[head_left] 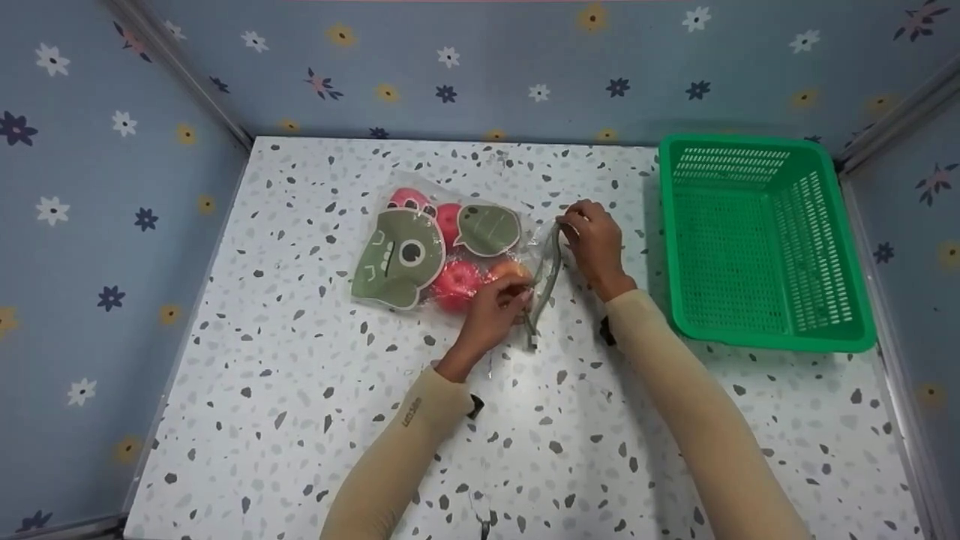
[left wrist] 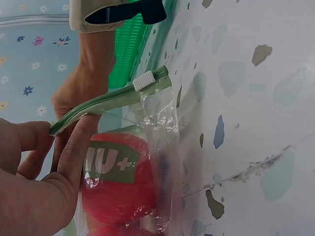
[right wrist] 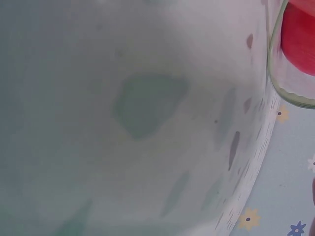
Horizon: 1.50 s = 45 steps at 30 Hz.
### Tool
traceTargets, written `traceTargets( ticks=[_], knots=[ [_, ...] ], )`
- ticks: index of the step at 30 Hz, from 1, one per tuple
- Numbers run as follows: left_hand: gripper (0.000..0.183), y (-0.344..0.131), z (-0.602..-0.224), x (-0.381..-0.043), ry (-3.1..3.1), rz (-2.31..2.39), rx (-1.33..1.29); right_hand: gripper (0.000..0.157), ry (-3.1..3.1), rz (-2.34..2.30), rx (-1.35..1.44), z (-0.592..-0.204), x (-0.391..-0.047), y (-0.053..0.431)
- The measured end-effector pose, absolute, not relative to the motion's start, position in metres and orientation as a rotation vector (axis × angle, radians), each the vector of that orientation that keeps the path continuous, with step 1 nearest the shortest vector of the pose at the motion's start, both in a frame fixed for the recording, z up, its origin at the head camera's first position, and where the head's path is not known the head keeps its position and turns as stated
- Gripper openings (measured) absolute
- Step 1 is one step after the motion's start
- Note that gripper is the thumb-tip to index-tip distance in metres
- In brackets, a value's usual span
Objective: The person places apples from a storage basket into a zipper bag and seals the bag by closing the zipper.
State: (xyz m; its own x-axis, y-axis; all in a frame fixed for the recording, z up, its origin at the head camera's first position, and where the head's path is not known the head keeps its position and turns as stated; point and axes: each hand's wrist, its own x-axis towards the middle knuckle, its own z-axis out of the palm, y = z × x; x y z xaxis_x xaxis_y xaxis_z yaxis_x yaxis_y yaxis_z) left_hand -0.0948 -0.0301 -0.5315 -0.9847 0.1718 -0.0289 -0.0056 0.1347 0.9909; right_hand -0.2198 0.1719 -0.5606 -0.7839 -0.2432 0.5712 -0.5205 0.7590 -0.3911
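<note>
A clear zip bag (head_left: 488, 231) printed with a green dinosaur lies on the table, its opening towards the right. Inside it are red apples (head_left: 458, 281) and a yellow-orange fruit (head_left: 508, 268). My left hand (head_left: 491, 315) pinches one lip of the green zip (left wrist: 110, 101) between thumb and fingers. At the far end of the mouth, my right hand (head_left: 596, 244) pinches the zip edge, and the two lips stand apart. A white slider (left wrist: 144, 81) sits near the zip's near end. In the right wrist view only the bag's edge and a red apple (right wrist: 300, 39) show.
A green plastic basket (head_left: 679, 262) stands at the right of the speckled table (head_left: 300, 390), close beside my right forearm. Flower-patterned walls (head_left: 510, 67) border the table at the back and on both sides.
</note>
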Motion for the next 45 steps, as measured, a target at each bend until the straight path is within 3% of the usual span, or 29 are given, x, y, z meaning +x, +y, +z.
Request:
traceTargets(
  ticks=[18,28,35,39,45],
  knots=[
    [0.026,-0.032,-0.529,-0.079,2.481,1.908,0.322,0.004,-2.533,0.849,0.427,-0.559,-0.219,0.172],
    [0.028,-0.038,-0.529,-0.051,2.948,1.084,0.738,0.004,-2.575,0.93,0.36,-0.557,-0.219,0.172],
    [0.043,-0.036,-0.54,-0.046,3.157,0.267,1.005,0.004,-2.592,0.942,0.332,-0.558,-0.219,0.173],
    [0.036,-0.034,-0.55,-0.047,3.194,-0.059,1.131,0.005,-2.607,0.943,0.317,-0.558,-0.219,0.172],
    [0.025,-0.032,-0.561,-0.049,3.209,-0.17,1.267,0.006,-2.599,0.912,0.34,-0.559,-0.219,0.174]
  ],
)
